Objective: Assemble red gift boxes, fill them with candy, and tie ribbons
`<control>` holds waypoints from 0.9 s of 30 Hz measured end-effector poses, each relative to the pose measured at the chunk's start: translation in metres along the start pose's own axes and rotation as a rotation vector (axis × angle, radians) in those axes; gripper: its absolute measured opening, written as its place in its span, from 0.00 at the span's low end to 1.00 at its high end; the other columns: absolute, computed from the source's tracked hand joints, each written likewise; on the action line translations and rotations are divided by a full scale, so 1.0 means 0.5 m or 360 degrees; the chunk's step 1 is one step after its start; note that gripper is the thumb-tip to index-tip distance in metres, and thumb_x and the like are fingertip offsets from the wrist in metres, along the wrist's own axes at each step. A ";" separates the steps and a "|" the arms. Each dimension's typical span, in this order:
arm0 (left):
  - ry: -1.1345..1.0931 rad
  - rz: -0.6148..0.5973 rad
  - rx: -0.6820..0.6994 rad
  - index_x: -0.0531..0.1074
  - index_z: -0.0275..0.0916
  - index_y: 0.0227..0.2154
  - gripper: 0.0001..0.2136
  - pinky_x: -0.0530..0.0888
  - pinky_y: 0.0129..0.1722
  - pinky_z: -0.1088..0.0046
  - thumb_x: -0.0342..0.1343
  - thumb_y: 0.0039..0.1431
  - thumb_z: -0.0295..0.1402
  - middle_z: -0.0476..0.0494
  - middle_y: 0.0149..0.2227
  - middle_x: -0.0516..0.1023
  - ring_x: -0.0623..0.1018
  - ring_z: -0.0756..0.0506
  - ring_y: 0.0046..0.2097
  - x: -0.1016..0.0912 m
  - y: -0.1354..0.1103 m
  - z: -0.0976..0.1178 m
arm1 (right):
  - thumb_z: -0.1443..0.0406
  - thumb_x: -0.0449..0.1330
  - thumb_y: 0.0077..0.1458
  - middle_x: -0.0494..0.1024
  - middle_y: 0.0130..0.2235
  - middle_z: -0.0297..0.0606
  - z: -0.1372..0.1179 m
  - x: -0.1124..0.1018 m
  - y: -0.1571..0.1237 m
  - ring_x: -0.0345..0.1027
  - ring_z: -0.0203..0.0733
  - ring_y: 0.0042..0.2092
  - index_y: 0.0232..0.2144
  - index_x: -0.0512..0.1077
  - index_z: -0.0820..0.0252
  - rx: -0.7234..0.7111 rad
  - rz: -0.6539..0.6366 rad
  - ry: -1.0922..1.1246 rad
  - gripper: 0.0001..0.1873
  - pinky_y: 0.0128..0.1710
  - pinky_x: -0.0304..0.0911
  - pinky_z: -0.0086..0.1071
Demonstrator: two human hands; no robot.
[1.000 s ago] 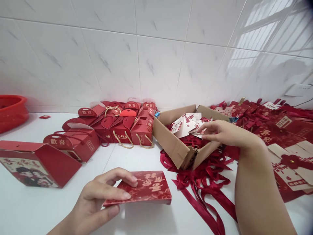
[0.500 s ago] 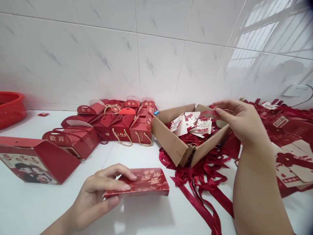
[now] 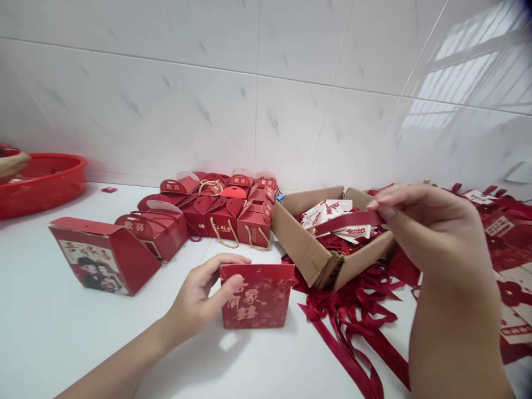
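My left hand (image 3: 203, 291) grips a small red candy box (image 3: 266, 302) by its left side, thumb on the front and fingers behind. The box stands upright, with pale gold characters on its face and a small hole near its top edge. Up to the right, my right hand (image 3: 440, 238) pinches one end of a dark red strip (image 3: 343, 223), with a gold stud near its other end. That strip hangs over an open cardboard box (image 3: 301, 244) holding white-and-red cards (image 3: 328, 210). Loose red ribbons (image 3: 353, 316) spill in front of the cardboard.
Several red handled gift boxes (image 3: 222, 221) are grouped by the tiled wall. A slanted red box (image 3: 106, 255) with a couple's picture stands at left. Another person's hand (image 3: 14, 164) is over a red basin (image 3: 70, 185). Red and cream packaging (image 3: 513, 277) is piled at right.
My left hand has tipped the candy box from nearly flat to upright. The red strip in my right hand now shows stretched out to the left. The view has shifted left, bringing another hand into sight.
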State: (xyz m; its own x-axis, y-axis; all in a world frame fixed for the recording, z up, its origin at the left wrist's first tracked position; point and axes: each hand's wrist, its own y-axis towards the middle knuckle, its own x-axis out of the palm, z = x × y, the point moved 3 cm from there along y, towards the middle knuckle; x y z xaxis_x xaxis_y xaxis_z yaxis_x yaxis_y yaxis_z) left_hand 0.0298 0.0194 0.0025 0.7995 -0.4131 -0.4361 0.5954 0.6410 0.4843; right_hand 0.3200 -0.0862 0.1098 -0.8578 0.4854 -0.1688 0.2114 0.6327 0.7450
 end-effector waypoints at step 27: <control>0.0514 -0.0061 0.1072 0.77 0.41 0.35 0.09 0.66 0.49 0.63 0.58 0.57 0.21 0.43 0.42 0.81 0.75 0.41 0.52 -0.036 0.057 0.195 | 0.73 0.60 0.55 0.78 0.31 0.35 -0.102 0.077 -0.072 0.74 0.40 0.33 0.43 0.73 0.54 -0.0471 -0.0563 0.0076 0.14 0.31 0.72 0.31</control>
State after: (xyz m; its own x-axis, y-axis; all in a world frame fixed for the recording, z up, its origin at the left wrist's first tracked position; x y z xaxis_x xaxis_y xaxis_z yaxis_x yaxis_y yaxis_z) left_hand 0.0401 -0.0178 0.0981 0.7759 -0.1505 -0.6127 0.6251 0.0520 0.7788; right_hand 0.2554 -0.1213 0.1095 -0.8753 0.2381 -0.4208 -0.2348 0.5516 0.8004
